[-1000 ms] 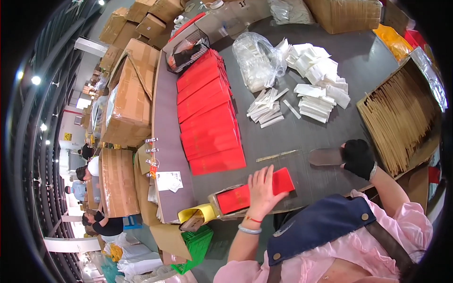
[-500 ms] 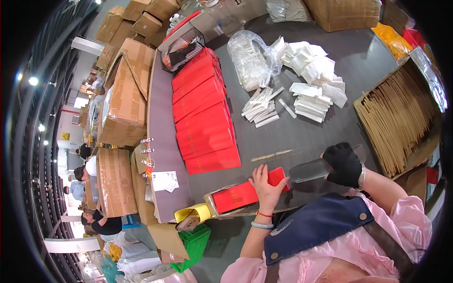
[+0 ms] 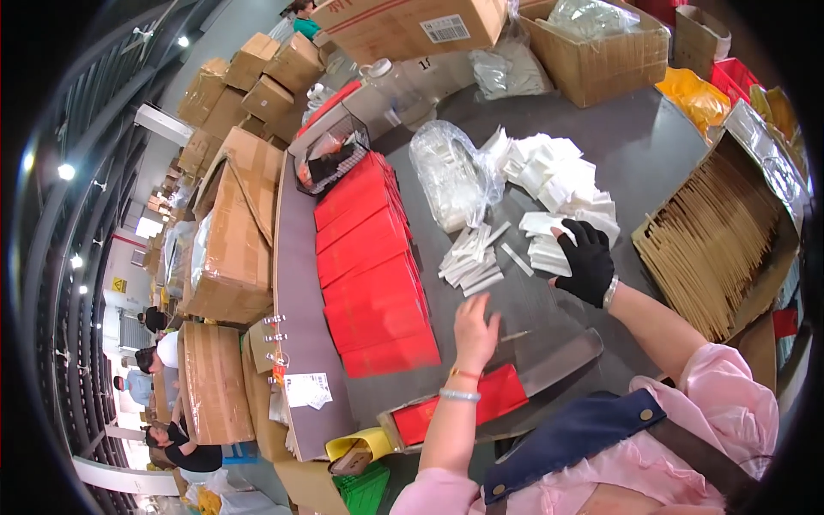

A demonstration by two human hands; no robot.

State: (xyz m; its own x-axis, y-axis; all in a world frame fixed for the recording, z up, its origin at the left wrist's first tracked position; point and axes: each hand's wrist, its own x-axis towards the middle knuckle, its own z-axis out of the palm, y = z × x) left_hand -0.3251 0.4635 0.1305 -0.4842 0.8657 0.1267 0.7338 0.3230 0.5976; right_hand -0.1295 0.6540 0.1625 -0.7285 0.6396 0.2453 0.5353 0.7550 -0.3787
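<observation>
My left hand [image 3: 476,330], bare and slightly blurred, hovers near the front of the table with its fingers apart and nothing in them. Under its wrist lies a red packet [image 3: 499,396], partly inside a clear plastic sleeve [image 3: 566,359] that stretches to the right. My right hand [image 3: 590,264], in a black fingerless glove, is at the right end of a stack of small white packets [image 3: 542,245]. Its thumb and fingers are spread there; whether they touch the stack is unclear. A fanned row of red packets [image 3: 373,275] lies to the left.
A clear bag of white strips [image 3: 451,176] and loose white strips [image 3: 472,262] lie mid-table. At right stands a carton of brown cardboard pieces [image 3: 712,249]. A wire basket [image 3: 333,159] sits far left, a yellow container [image 3: 359,448] near left. Other people work beyond the cartons.
My left hand has let go of the red packet and lifted away from it. My right hand has left the clear sleeve and moved forward to the white packets. The view has shifted.
</observation>
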